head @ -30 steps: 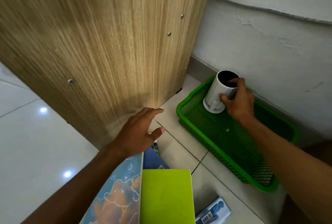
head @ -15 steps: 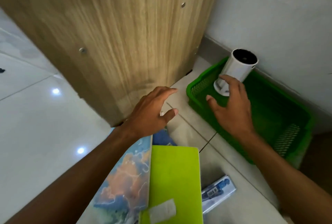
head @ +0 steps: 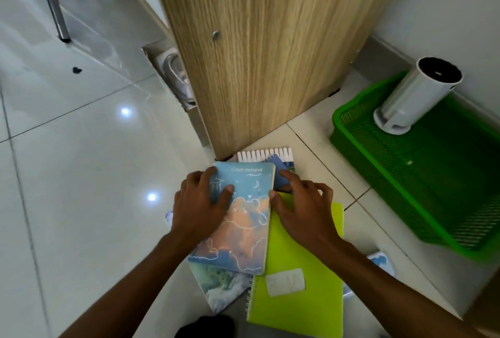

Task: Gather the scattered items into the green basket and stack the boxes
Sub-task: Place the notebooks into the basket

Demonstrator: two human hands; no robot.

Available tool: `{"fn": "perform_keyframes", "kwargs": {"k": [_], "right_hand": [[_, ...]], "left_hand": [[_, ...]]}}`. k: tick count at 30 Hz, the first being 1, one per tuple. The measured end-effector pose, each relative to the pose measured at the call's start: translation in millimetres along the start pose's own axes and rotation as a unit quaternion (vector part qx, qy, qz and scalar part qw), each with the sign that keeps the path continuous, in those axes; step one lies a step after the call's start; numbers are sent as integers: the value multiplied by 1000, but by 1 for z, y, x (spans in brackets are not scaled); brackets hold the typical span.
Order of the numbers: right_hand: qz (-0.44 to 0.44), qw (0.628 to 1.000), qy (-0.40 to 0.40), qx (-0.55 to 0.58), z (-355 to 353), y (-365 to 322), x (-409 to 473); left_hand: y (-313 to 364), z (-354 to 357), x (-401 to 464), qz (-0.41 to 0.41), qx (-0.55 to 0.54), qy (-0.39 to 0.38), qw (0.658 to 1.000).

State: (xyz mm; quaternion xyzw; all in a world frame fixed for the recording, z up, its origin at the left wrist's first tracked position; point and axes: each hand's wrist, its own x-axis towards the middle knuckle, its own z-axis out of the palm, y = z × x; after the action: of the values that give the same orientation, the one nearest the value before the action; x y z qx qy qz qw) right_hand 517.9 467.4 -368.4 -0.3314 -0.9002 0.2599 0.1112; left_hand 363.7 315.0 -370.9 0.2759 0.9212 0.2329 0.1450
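Both hands down on the pile of notebooks at the foot of the wooden cabinet panel (head: 270, 53), prob. to square the lot up for one lift into the green basket (head: 400, 188). Left hand (head: 198, 210) gripping the left edge of the top notebook, the blue cloud-print notebook (head: 238, 221), thumb lying on its cover, fingers curled round the edge. Right hand (head: 303, 207) spread at the notebook's right edge, fingertips over a dark blue booklet (head: 280, 172) tucked beneath; whether pinching or just pressing, can't tell. Lime-green spiral notebook (head: 300, 278) under the right hand, white sticker near its lower edge, spiral at lower left. Green-and-white landscape-cover book (head: 219, 286) poking out at the pile's bottom-left corner. Pack of white-capped markers (head: 263, 154) at the far edge of the pile, touching the cabinet corner. Blue-white packet (head: 381, 262) half hidden behind the right forearm. Green basket on the floor tiles (head: 81, 175) by the wall, well apart from the pile to the right; white cylindrical device (head: 416, 96) upright in its far-left corner, black top, rest of the basket bare mesh. Count: 1 basket, 1 cylinder inside, 3 notebooks/books plus 1 booklet, 1 marker pack, 1 packet. One item in, approx. 6 left on the floor; no boxes identifiable for stacking apart from an open carton (head: 173, 77) behind the panel.
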Motion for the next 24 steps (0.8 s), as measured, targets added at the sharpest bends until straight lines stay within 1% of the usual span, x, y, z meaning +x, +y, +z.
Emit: {"fn": "perform_keyframes", "kwargs": {"k": [3,5,7,8,11,14,16,19,21,24], "right_hand": [[18,999,-19,36,7,-4,3],[13,998,-16,53,9,-8,4],[7,998,-7,69,6,-13,4],[9,997,1,77,3,-15,4],[33,994,39,93,-14,-16,0],[51,992,78,86,-30,-8,-10],[70,990,92,76,-36,2,-21],[115,987,105,47,-40,20,-44],[139,984,109,30,-39,31,-62],[165,980,94,55,-33,42,-88]], "left_hand": [[1,3,-1,-50,-19,15,998],[7,3,2,-75,-49,19,996],[12,0,6,-95,-43,36,994],[15,-3,6,-95,-53,47,993],[30,-10,4,-79,-142,49,985],[49,-11,-4,-53,-175,44,982],[63,-4,-16,-38,-193,24,980],[76,11,-38,-14,-155,-17,988],[79,21,-49,-20,-116,-45,992],[82,31,-64,-32,-29,-63,997]]}}
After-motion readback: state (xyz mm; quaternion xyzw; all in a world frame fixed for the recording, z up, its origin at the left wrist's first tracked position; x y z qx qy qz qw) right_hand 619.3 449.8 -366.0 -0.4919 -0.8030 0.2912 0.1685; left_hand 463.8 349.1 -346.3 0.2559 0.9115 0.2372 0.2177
